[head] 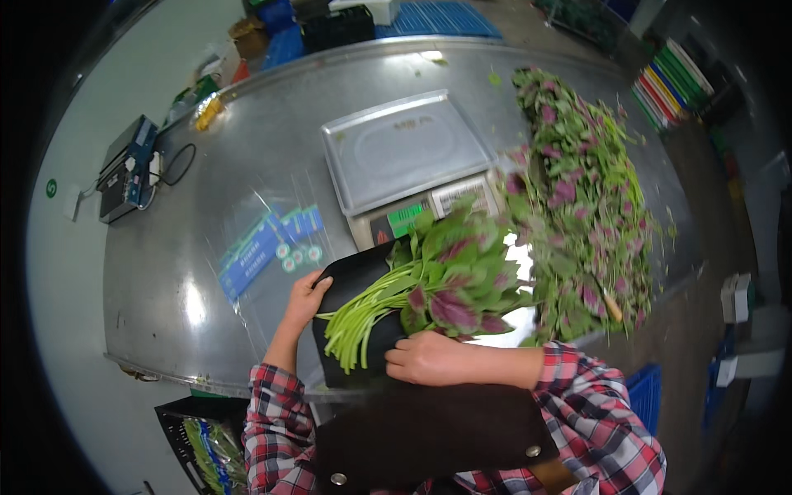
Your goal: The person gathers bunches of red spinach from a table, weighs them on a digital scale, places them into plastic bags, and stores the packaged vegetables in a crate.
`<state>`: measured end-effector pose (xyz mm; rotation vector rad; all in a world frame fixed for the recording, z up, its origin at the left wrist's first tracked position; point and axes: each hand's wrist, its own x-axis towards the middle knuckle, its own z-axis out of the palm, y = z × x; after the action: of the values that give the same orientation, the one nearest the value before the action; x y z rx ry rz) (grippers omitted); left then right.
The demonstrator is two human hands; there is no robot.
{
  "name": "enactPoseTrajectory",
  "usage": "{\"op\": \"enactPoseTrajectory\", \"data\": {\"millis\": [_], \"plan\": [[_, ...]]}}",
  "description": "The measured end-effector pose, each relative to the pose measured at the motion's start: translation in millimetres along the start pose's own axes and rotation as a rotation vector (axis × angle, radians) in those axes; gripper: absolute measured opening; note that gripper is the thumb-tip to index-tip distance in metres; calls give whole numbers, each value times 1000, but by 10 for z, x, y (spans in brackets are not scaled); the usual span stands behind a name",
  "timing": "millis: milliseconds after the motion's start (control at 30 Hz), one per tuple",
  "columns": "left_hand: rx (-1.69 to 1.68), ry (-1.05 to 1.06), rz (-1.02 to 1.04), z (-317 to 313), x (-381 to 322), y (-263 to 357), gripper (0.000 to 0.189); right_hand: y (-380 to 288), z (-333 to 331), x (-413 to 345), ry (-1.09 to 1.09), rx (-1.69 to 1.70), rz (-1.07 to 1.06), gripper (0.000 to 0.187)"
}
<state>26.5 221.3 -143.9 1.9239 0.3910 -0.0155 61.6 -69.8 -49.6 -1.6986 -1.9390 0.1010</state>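
A bunch of red-and-green amaranth [458, 278] lies on a flat black sheet [346, 278], its cut stems pointing to the lower left. My left hand [308, 297] grips the sheet's left edge, thumb on top. My right hand [427, 359] is curled at the near side of the bunch, by the lower leaves; its fingertips are hidden, so whether it grips the sheet or leaves cannot be told. Just beyond the bunch is a weighing scale with a metal tray [408, 148] and a lit green display [406, 213], partly covered by leaves.
A long heap of amaranth [575, 204] covers the right of the steel table [161, 266], with a wooden-handled knife [609, 303] on it. Clear bags with blue print [260, 250] lie left. A boxy device [130, 167] with cables stands far left. A black crate [204, 442] holds bagged greens below.
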Motion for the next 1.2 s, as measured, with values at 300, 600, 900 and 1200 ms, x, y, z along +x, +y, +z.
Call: {"op": "enactPoseTrajectory", "data": {"millis": [300, 600, 900, 1200], "plan": [[497, -7, 474, 346, -1050, 152, 58, -306, 787, -81, 121, 186, 319, 28], [781, -144, 247, 553, -1066, -380, 93, 437, 695, -582, -314, -316, 772, 121], [445, 29, 380, 956, -580, 45, 27, 453, 732, -582, -303, -301, 763, 120], [-1228, -6, -96, 580, -720, 264, 9, 539, 768, -698, -214, -241, 747, 114]]}}
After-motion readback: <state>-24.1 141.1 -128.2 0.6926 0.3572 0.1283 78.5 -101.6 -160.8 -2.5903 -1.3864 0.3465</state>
